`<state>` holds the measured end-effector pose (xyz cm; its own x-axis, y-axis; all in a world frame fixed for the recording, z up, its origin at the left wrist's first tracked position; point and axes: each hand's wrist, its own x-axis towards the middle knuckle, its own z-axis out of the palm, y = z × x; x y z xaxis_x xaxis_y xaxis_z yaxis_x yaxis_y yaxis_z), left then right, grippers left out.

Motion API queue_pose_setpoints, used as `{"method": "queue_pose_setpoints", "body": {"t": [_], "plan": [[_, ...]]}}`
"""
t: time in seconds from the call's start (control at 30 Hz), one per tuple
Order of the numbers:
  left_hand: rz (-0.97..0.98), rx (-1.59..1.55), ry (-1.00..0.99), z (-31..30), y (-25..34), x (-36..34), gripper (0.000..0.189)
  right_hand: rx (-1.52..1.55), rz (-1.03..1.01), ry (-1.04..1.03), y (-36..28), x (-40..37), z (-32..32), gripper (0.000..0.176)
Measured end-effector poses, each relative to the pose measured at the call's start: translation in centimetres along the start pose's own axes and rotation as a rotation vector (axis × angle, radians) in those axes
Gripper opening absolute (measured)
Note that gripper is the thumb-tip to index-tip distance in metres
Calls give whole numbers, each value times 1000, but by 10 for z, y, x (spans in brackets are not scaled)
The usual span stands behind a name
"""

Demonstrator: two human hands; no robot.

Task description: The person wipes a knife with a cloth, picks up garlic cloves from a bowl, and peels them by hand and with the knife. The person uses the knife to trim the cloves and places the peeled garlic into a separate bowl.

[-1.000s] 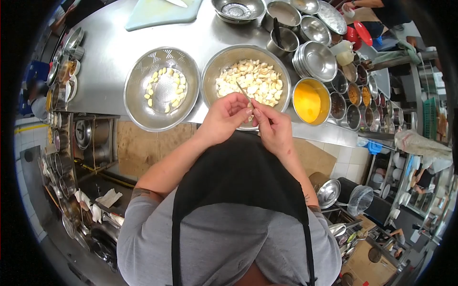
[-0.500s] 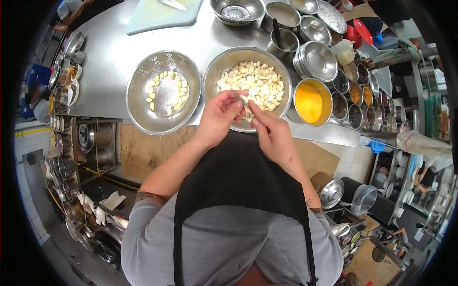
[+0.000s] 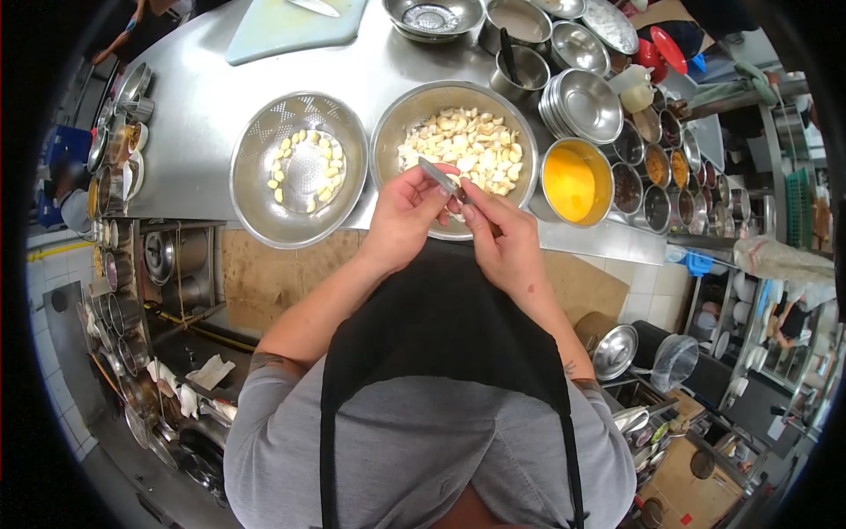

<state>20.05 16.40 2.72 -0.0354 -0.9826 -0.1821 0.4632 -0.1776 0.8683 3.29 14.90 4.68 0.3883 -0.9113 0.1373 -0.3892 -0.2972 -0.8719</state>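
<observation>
Over the near rim of a wide steel bowl [image 3: 385, 145] heaped with garlic cloves [image 3: 471, 145], my two hands meet at the fingertips. My right hand [image 3: 504, 231] is closed around a small knife [image 3: 437, 176], its blade pointing up and left across my left fingers. Pinched between the fingers of my left hand [image 3: 401, 212] is a pale garlic clove [image 3: 453, 179], mostly hidden by the blade and fingers. To the left stands a perforated steel colander [image 3: 251, 167] with peeled cloves [image 3: 330, 167] in a loose ring.
A pot of yellow liquid [image 3: 571, 183] stands right of the garlic bowl. Stacked steel bowls [image 3: 589, 106] and a small pot with a black handle [image 3: 522, 75] are behind it. A cutting board [image 3: 295, 31] with a knife lies at the back left.
The knife blade has come into view over my left fingers, angled up and left. Both hands stay in nearly the same place, and the camera view has shifted slightly.
</observation>
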Motion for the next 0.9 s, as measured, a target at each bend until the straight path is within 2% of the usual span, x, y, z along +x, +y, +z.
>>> {"method": "queue_pose_setpoints", "body": {"t": [0.4, 0.63, 0.73, 0.9], "plan": [[-5, 45, -97, 0, 0, -2, 24, 183, 59, 126, 7, 3, 2, 26], [-1, -10, -102, 2, 3, 0, 32, 181, 107, 119, 6, 3, -2, 26], [-84, -162, -131, -6, -1, 3, 36, 181, 123, 135, 9, 3, -3, 26], [-98, -160, -112, -7, 1, 4, 36, 104, 183, 100, -1, 5, -10, 28]]}}
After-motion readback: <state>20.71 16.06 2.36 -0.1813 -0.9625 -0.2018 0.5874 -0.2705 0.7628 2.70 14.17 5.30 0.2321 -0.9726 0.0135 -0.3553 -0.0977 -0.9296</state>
